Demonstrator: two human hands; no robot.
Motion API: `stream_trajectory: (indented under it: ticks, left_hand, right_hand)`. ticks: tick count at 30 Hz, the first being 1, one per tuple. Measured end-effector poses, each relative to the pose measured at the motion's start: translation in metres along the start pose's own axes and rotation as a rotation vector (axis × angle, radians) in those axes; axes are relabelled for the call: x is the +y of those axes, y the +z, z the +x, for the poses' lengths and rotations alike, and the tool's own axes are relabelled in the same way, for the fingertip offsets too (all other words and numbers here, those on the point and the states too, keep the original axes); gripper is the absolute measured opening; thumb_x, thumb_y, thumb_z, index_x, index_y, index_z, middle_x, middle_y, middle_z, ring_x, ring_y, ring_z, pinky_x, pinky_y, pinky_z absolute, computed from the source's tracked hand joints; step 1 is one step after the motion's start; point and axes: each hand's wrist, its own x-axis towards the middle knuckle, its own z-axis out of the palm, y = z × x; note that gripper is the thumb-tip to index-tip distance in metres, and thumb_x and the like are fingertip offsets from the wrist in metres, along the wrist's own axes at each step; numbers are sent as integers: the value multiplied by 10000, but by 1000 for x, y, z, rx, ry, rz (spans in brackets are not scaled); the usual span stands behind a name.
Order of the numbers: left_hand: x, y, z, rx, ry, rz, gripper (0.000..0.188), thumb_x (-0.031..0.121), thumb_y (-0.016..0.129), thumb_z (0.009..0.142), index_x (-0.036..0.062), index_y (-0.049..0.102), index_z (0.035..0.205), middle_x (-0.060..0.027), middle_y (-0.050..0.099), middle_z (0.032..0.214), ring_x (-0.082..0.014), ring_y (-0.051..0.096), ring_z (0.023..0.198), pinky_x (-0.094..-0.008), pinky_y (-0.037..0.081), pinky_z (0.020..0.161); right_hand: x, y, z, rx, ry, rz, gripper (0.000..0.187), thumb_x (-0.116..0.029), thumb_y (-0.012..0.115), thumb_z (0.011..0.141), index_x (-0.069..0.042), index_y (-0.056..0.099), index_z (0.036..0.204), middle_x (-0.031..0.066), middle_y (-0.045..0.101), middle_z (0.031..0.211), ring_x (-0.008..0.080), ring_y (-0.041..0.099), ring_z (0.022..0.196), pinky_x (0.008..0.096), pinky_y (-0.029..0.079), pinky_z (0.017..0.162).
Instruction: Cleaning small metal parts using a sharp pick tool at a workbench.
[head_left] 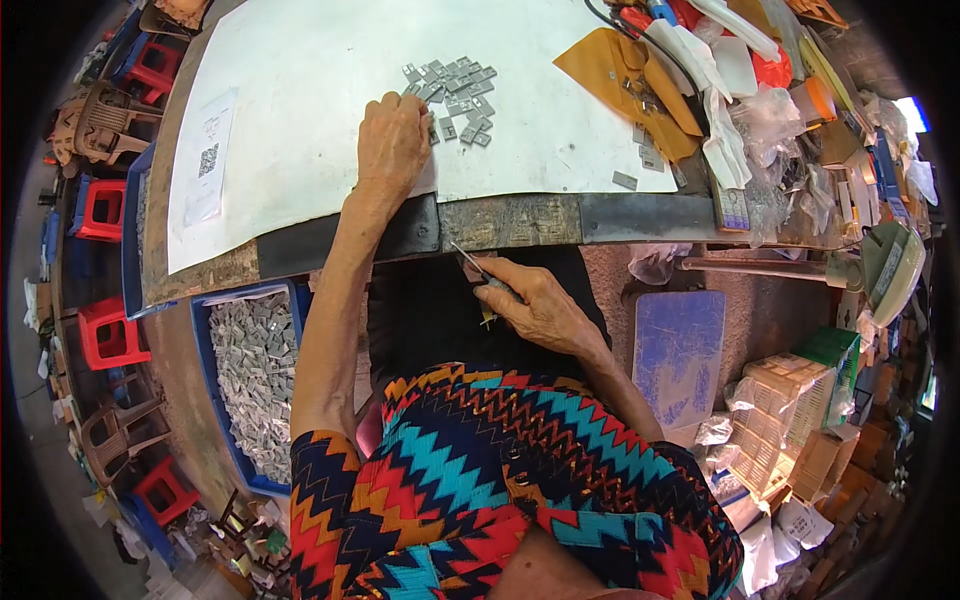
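On the white-covered table, a loose pile of small flat grey metal pieces (462, 88) lies toward the far middle. My left hand (393, 143) is at the pile's near left side, fingers curled down; what is under the fingertips is mostly hidden, though a grey piece shows right beside them. Closer to my body, just off the table's front edge, my right hand (535, 303) is closed around a slim hand tool (468, 257) with a thin metal tip pointing up and left. A small yellowish thing shows below those fingers, too small to name.
A blue crate (208, 385) full of similar grey pieces stands below the table at left. An orange-brown envelope (625, 85) with small parts lies at the right, beside clutter and plastic bags (768, 125). A lamp head (890, 270) juts out at right. Red stools (110, 333) stand far left.
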Motion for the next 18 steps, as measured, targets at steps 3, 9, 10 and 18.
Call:
stream_trajectory:
  ticks: [3,9,10,18]
  left_hand:
    - [1,-1,-1,95,45,-14,105,91,593,780,0,581,832,-148,533,787,-286,505,732,-374,418,648]
    - [27,-38,-19,-55,-438,-1012,153,149,503,866,20,543,794,-58,527,703,-150,466,648,-291,395,615]
    - [23,-38,-27,-90,-444,-1235,168,164,479,881,24,531,806,-45,550,695,-101,450,609,-247,384,563]
    - [39,-55,-77,-269,-678,-1972,253,182,501,875,-46,536,980,-108,588,746,-101,484,563,-211,380,479]
  right_hand:
    - [-5,-4,-1,-33,60,-31,351,-139,536,855,39,491,1154,183,606,964,209,583,851,305,451,745]
    - [-17,-11,-3,107,61,62,322,-156,550,845,41,517,1098,209,605,926,295,606,809,339,463,696]
    - [-18,-12,-3,125,58,81,337,-165,554,852,41,513,1116,197,608,914,237,603,799,322,461,703]
    - [-32,-11,1,149,12,202,338,-149,524,890,-1,503,1193,-9,482,655,49,440,555,200,379,501]
